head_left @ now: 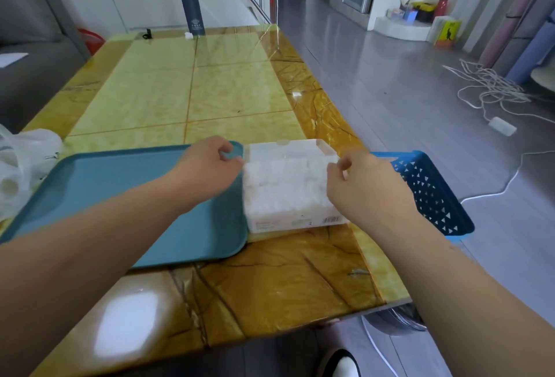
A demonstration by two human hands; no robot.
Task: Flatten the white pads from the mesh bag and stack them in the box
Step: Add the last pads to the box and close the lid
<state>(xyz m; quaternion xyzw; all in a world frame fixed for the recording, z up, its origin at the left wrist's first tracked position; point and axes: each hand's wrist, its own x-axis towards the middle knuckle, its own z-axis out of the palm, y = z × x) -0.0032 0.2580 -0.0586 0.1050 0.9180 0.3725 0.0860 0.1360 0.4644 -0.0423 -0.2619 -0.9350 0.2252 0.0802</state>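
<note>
**A:** Stacking step, by the look of it. Box (294, 222) of white pads (285, 193) dead centre of frame, between teal tray (120, 190) and blue basket (432, 190).

**B:** Left hand (207, 166) at the upper-left corner, right hand (363, 187) at the upper-right edge. Thumb and forefinger of each apparently pinching the top pad (288, 163), other fingers curled.

**A:** Next up, probably: letting go, pressing flat, then over to the bag (18, 166) at far left.

**B:** Forearms converging from both bottom corners, wrists low.
</note>
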